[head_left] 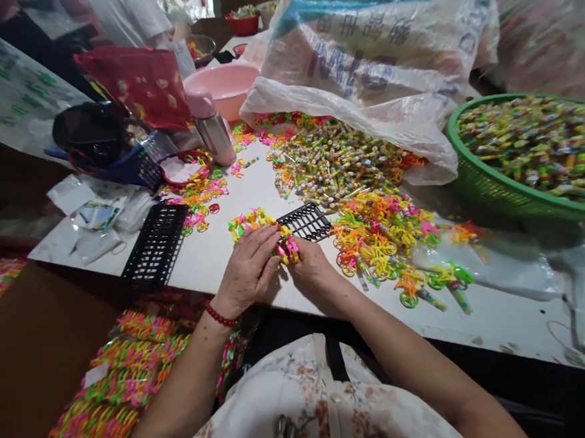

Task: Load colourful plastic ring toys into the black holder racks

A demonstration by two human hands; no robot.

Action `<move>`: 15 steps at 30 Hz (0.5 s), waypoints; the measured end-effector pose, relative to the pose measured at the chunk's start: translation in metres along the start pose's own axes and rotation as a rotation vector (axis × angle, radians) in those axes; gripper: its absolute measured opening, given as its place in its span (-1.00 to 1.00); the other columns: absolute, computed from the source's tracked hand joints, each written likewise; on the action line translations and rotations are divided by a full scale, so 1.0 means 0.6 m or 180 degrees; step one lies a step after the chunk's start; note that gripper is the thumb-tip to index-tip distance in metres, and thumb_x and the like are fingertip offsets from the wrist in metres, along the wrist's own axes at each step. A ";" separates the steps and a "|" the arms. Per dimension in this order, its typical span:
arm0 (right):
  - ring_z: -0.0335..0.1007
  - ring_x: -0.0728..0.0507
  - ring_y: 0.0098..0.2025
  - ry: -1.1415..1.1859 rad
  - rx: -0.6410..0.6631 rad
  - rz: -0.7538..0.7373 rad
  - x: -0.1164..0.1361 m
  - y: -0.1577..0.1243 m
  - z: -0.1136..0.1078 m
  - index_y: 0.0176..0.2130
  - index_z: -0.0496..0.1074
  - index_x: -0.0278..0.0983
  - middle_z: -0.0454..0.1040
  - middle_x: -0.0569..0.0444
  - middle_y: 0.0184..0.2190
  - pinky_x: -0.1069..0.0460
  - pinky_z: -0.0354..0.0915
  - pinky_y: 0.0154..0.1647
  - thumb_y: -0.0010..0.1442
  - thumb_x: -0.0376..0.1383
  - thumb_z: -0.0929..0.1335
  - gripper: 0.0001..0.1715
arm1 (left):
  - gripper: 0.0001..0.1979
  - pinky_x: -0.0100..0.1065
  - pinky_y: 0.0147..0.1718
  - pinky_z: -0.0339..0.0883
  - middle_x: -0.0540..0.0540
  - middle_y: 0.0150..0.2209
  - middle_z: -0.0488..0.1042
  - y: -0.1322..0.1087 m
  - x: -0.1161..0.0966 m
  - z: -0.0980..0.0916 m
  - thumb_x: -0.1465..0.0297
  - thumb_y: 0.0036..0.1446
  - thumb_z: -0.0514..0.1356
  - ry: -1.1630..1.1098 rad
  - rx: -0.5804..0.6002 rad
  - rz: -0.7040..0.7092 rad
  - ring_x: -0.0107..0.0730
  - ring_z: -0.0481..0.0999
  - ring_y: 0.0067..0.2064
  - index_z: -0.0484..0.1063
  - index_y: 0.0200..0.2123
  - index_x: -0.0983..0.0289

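So, the left hand (250, 266) is curling over a colourful bunch of plastic pieces (288, 249), fingers together on top and thumb on the near side, while the right hand (313, 262) is closing its fingers on the other end. The bunch is sitting between both hands, just above the near edge of the white table (199, 259), and the left wrist is sporting a red bead bracelet (220, 315). Right behind the bunch a black rack (306, 221) is lying on the tabletop, and a loose pile of yellow, orange and pink pieces (376, 231) is spreading out to its right. A second black rack (154, 246) is lying over on the left. Further back, a big heap of patterned tubes (337, 159) is spilling out in front of a whitish sack (368, 57), with a green basket (480, 175) full of similar stuff standing to the right. A steel flask (215, 133) is standing near a pink basin (226, 84) at the back left, and beyond that somebody in a white top (124, 7) is showing at the edge
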State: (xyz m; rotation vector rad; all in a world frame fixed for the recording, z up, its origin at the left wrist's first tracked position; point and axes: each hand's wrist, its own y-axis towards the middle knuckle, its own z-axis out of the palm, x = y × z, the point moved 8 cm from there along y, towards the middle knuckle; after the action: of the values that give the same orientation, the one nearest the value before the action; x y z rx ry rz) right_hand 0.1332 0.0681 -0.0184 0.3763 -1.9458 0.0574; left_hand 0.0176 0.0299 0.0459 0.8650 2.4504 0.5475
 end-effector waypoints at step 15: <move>0.27 -0.04 -0.38 -0.0375 0.0130 -0.0332 -0.008 0.007 -0.001 -0.36 0.39 -0.30 0.43 0.09 -0.42 0.09 0.17 -0.32 0.24 -0.33 0.27 -0.85 | -0.46 -0.08 0.24 0.15 0.20 0.20 0.35 0.011 -0.003 -0.007 0.38 0.31 0.10 0.0151 0.0149 0.0027 -0.21 0.32 0.21 0.08 0.32 0.20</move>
State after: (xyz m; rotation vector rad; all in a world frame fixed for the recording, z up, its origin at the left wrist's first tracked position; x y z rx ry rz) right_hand 0.1343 0.0731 -0.0218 0.5179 -2.0400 0.0074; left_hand 0.0195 0.0328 0.0531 0.8911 2.5125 0.5213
